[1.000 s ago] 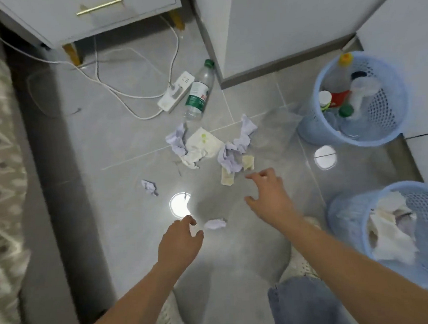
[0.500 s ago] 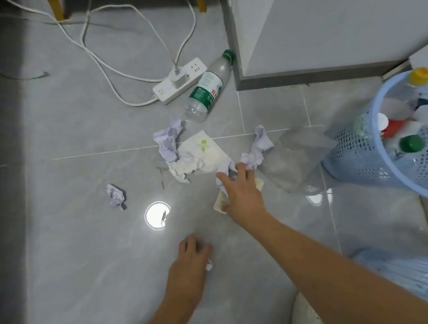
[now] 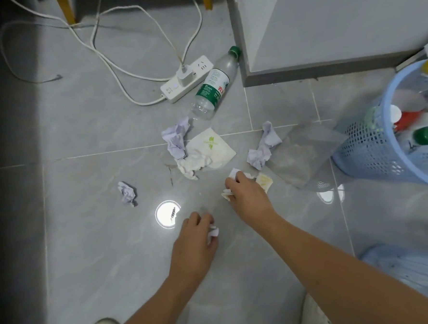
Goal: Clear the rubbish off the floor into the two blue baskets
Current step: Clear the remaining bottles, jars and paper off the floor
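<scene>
Rubbish: paper scrap (image 3: 213,233) pinched by left hand (image 3: 192,240); wad (image 3: 233,174) gripped by right hand (image 3: 247,197); far basket (image 3: 372,152) lies rightward, nearer right hand.

Glossy grey floor tiles (image 3: 100,244) mirror ceiling lights. Crumpled matt paper scraps (image 3: 176,140) lie by a clear plastic bottle (image 3: 214,85). A perforated blue plastic basket (image 3: 378,156) stands at the floor's right edge.

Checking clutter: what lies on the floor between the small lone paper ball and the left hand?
Head view: only a round light glare on bare tile between small paper ball and left hand.
</scene>
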Tool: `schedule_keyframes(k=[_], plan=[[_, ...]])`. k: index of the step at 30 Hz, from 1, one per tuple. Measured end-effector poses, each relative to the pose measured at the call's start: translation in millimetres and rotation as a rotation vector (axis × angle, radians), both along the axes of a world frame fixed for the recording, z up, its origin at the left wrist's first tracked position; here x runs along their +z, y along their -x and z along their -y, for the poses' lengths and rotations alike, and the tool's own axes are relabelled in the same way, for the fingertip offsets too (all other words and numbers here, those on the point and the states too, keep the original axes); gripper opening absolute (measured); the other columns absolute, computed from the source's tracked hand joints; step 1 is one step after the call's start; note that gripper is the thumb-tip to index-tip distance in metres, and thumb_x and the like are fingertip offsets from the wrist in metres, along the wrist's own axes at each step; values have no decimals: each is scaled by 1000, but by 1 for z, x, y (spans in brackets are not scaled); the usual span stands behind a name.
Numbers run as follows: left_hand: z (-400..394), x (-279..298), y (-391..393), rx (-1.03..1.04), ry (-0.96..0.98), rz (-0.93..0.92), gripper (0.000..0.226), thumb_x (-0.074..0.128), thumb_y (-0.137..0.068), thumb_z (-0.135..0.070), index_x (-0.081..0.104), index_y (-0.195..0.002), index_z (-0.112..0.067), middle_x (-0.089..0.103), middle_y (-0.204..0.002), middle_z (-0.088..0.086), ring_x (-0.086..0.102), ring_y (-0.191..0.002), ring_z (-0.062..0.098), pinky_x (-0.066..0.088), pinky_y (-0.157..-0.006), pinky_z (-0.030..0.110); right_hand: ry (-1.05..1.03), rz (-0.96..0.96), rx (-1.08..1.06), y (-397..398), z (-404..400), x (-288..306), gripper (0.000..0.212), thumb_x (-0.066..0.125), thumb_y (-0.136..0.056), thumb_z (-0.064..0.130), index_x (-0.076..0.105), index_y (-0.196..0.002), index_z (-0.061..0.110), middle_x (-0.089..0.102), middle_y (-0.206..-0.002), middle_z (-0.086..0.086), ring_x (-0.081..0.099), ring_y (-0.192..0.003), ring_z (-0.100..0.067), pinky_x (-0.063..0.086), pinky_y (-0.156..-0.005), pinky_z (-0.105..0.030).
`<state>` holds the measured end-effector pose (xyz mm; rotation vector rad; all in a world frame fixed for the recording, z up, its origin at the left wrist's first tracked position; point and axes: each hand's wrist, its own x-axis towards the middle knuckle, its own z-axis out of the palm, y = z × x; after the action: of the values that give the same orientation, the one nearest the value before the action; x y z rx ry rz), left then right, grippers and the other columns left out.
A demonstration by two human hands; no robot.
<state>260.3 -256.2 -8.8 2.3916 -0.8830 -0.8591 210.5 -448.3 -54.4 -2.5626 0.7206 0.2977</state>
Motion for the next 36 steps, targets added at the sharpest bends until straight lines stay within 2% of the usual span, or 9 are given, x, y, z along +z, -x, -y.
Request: schedule_keyframes(k=[4, 6, 11, 17, 22, 25, 28, 32, 36], plan=[[19, 38, -13, 39, 46, 14, 17, 69, -90, -25, 59, -103, -24, 55, -103, -10, 57, -94, 10, 43, -74, 21, -70, 179, -154, 11, 2, 30, 16, 75, -82, 10, 62, -92, 11, 56, -93, -5, 60, -73, -31, 48, -57, -40], [30, 70, -15, 52, 70, -7, 18, 72, -89, -24, 59, -102, -25, 55, -99, -12, 57, -90, 7, 38, -69, 15, -104, 322, -298, 26, 3, 70, 16, 78, -84, 16, 63, -89, 12, 56, -91, -2, 58, -70, -24, 47, -60, -35], [83, 173, 26, -7, 184, -151, 22, 77, -86, -26, 61, -100, -30, 63, -95, -15, 64, -87, 5, 43, -70, 11, -105, 502, -645, 121, 23, 202, 14, 77, -88, 18, 65, -91, 12, 58, -95, -1, 57, -77, -16, 44, -68, -24], [168, 259, 161, -295, 247, -366, 23, 78, -87, -28, 60, -101, -31, 61, -97, -16, 61, -91, 1, 49, -72, 19, 16, 382, -1037, 296, 43, 292, 15, 75, -90, 20, 62, -95, 22, 57, -94, 5, 58, -83, -12, 47, -71, -26], [219, 250, 251, -410, 285, -408, 24, 75, -89, -31, 61, -107, -25, 59, -104, -12, 60, -92, 4, 53, -81, 32, 28, 312, -1244, 372, 46, 294, 21, 78, -86, 11, 63, -93, 23, 61, -95, 5, 61, -82, -5, 50, -71, -21], [230, 227, 286, -545, 167, -313, 47, 75, -87, -45, 60, -126, -23, 57, -120, -5, 58, -107, 14, 52, -91, 36, -18, 277, -1300, 401, 43, 276, 20, 80, -85, 16, 64, -95, 24, 63, -93, 3, 62, -80, -5, 55, -72, -30], [221, 216, 287, -614, 8, -230, 71, 65, -90, -59, 42, -149, -26, 47, -139, -1, 46, -127, 20, 49, -98, 36, -116, 125, -1303, 415, 32, 277, 40, 81, -83, 31, 67, -121, 32, 65, -110, 5, 63, -94, -8, 56, -83, -38], [172, 222, 228, -556, 21, -190, 57, 55, -97, -52, 41, -147, -32, 47, -133, -8, 43, -126, 13, 51, -87, 34, 1, -53, -1253, 401, 11, 310, 50, 78, -84, 27, 63, -132, 29, 52, -119, 3, 50, -109, -17, 47, -88, -39], [115, 225, 135, -343, -59, -133, 41, 55, -97, -51, 51, -135, -36, 55, -121, -17, 53, -113, 4, 53, -87, 31, -49, 46, -1052, 315, 5, 320, 38, 75, -85, 16, 65, -120, 28, 50, -112, 5, 57, -99, -19, 50, -82, -38]])
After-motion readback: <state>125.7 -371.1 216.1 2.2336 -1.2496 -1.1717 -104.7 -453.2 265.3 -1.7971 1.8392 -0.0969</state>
